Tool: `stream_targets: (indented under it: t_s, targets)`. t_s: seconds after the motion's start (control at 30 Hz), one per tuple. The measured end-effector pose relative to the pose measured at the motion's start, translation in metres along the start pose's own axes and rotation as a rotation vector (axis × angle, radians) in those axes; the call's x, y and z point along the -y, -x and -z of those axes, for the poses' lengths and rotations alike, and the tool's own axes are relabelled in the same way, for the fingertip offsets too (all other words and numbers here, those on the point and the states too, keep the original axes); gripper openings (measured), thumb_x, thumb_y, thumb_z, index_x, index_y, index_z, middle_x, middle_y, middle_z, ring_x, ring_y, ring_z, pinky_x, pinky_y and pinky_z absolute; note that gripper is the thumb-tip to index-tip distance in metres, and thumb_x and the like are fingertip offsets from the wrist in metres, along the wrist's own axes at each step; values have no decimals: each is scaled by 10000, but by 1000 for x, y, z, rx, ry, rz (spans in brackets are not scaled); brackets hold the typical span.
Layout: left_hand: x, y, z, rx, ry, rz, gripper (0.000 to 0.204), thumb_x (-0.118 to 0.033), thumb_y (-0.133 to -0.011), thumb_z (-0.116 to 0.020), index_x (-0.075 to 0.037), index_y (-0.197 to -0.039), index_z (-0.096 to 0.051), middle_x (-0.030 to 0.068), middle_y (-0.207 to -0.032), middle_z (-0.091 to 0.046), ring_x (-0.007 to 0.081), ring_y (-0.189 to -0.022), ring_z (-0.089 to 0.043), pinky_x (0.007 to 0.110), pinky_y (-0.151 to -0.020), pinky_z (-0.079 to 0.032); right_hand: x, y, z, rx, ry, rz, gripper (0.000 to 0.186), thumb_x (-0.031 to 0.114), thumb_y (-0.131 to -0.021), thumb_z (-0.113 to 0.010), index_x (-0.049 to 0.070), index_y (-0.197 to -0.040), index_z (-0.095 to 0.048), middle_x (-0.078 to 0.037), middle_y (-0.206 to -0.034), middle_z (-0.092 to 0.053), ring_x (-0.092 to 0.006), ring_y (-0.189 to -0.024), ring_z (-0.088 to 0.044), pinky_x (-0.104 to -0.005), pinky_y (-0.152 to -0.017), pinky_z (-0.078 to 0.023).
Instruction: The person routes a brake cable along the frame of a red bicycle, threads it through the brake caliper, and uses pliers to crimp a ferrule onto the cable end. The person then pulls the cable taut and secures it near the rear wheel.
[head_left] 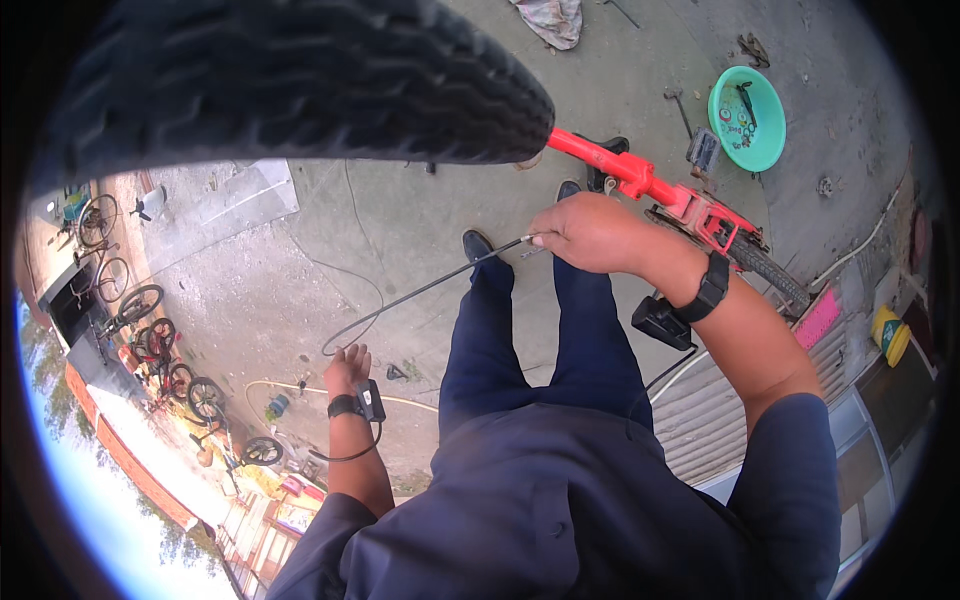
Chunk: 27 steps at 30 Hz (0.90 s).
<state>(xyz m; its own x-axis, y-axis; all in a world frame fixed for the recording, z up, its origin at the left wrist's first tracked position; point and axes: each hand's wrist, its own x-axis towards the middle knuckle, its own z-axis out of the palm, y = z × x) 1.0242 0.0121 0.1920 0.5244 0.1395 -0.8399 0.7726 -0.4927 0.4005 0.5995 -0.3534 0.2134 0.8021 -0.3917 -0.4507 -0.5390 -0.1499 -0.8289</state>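
A thin black bicycle cable [420,291] stretches slantwise in front of my legs. My right hand [590,232] pinches its upper end, where a metal tip shows at the fingers. The other end bends round at the lower left and runs to my left hand [347,369], whose curled fingers appear closed on it; their grip is partly hidden. Behind my right hand is a red bicycle frame [640,178] with a black wheel low at the right. A big black tyre [300,85] looms close across the top left.
A mint-green basin [768,120] with small parts and tools stands at the upper right, beside a hammer [680,110] on the concrete. Several bicycles [160,340] line the far left. A pale hose [300,385] and a thin wire [350,200] lie on the ground.
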Motion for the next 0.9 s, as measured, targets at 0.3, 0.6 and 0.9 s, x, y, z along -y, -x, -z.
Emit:
stream_targets:
  t_s: [0.3, 0.6, 0.9]
  targets:
    - [62, 78, -150, 945, 223, 46, 520, -135, -1033, -630, -13, -1497, -427, 168, -1393, -593, 252, -1123, -672, 341, -893, -581, 80, -81, -127, -39, 155, -52, 255, 272, -974, -578, 72, -890, -713, -180, -895, -707, -415, -868, -662, -540, -762, -511]
    - [38, 19, -182, 671, -702, -1197, 93, -136, -926, -685, -80, -971, -743, 89, -891, -683, 330, -891, -618, 434, -798, -501, 64, -108, -133, -32, 453, -16, 213, 257, -973, -632, 75, -972, -742, -140, -903, -706, -368, -870, -664, -472, -744, -524]
    - [27, 8, -243, 871, -321, -772, 185, -214, -1011, -667, -48, -1073, -720, 43, -851, -668, 149, -743, -598, 306, -680, -491, 34, -145, -90, -237, 225, -25, 167, 193, -969, -673, 48, -1011, -744, -142, -881, -696, -349, -839, -662, -418, -746, -529]
